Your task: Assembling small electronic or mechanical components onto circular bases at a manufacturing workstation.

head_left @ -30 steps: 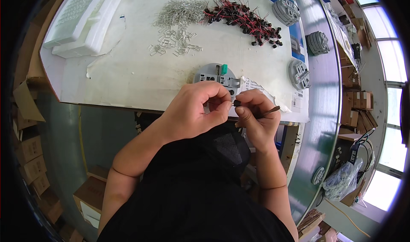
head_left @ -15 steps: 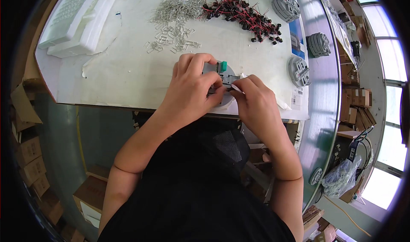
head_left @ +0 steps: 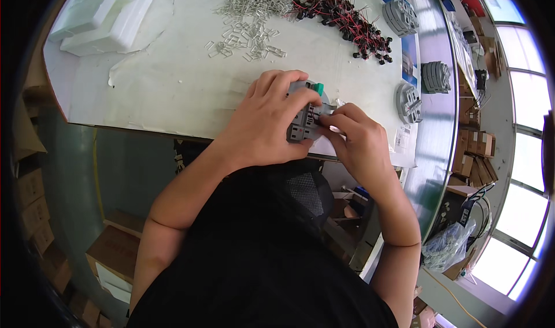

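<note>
A round grey plastic housing (head_left: pixel 297 132) with dark slots and a green block (head_left: pixel 317 88) on its far side is at the table's front edge. My left hand (head_left: pixel 263 117) is wrapped round it, fingers over the far rim and thumb on the near side. My right hand (head_left: pixel 355 134) pinches at the housing's right side; what lies between its fingertips is too small and hidden to make out. Beyond are a heap of bent clear or silvery clips (head_left: pixel 254 4) and a pile of small black parts with red wires (head_left: pixel 344 18).
White foam trays (head_left: pixel 110 21) stand at the far left. Along the right edge lie a similar grey housing (head_left: pixel 409 103) and stacks of grey discs (head_left: pixel 435 77) (head_left: pixel 400 17). A printed label (head_left: pixel 403 136) is near the front right corner. Cardboard boxes (head_left: pixel 115 253) sit on the floor below.
My left thumb has moved toward me to the near side, and its index finger now reaches over the housing, showing more of its slotted face. My view has shifted slightly.
</note>
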Demonstrator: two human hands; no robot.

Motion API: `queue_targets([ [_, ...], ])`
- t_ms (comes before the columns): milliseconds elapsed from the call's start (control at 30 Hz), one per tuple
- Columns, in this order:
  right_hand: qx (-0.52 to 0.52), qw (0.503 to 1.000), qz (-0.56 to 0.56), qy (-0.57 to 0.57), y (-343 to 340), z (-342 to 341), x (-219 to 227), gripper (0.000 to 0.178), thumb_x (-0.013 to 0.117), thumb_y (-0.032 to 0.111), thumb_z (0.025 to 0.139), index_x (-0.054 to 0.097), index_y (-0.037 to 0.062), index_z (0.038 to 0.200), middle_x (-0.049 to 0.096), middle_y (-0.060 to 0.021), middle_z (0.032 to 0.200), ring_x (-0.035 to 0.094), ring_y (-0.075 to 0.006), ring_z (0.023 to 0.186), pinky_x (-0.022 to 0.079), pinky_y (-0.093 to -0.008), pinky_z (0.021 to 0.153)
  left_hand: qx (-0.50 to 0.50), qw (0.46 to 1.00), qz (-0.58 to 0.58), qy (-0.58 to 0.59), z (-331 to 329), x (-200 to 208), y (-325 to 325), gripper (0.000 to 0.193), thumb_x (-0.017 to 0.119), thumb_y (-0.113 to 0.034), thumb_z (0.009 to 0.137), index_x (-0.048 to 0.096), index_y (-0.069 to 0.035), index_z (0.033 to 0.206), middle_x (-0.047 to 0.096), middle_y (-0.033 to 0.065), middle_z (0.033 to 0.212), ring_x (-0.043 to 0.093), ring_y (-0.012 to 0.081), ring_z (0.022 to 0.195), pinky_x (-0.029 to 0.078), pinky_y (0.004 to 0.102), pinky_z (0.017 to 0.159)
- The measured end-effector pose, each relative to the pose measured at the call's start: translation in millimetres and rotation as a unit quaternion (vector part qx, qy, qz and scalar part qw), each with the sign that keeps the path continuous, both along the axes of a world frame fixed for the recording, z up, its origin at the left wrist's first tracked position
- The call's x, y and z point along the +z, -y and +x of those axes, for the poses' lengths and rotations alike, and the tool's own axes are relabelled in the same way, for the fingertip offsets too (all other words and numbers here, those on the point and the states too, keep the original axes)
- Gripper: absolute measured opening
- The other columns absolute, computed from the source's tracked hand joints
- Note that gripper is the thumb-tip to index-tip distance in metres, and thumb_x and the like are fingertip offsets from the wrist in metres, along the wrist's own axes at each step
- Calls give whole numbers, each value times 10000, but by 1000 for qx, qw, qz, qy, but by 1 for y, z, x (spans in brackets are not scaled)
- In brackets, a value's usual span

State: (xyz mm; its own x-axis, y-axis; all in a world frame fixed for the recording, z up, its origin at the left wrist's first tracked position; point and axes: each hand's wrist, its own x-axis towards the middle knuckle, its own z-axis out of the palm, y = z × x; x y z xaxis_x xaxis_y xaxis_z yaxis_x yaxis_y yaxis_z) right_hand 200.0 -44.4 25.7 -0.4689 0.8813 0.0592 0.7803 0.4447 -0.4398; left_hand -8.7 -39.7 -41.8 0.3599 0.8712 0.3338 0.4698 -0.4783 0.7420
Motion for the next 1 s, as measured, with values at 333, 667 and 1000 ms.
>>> queue_targets([
  [333,-41,775,-35,-630,-15,-24,-25,587,360,411,1170,542,34,759,413,-12,590,299,-84,441,253,-270,408,-5,1000,-17,-10,-2,2,2,493,883,-186,662,669,-167,1105,511,85,1485,461,368,1349,392,496,1148],
  [667,-64,809,-40,-583,-14,-29,-35,597,370,452,1160,464,42,737,405,-31,610,354,-106,493,287,-266,454,28,999,-3,-44,11,11,0,807,921,-216,632,559,-166,1352,514,100,1456,473,363,1323,404,482,1137],
  [1000,-155,922,-175,-308,-3,33,45,491,477,356,1145,547,20,794,519,-46,670,498,-158,628,388,-328,552,13,996,30,78,4,19,6,1005,951,-267,668,446,-128,1525,497,172,1426,527,410,1280,479,495,1078],
])
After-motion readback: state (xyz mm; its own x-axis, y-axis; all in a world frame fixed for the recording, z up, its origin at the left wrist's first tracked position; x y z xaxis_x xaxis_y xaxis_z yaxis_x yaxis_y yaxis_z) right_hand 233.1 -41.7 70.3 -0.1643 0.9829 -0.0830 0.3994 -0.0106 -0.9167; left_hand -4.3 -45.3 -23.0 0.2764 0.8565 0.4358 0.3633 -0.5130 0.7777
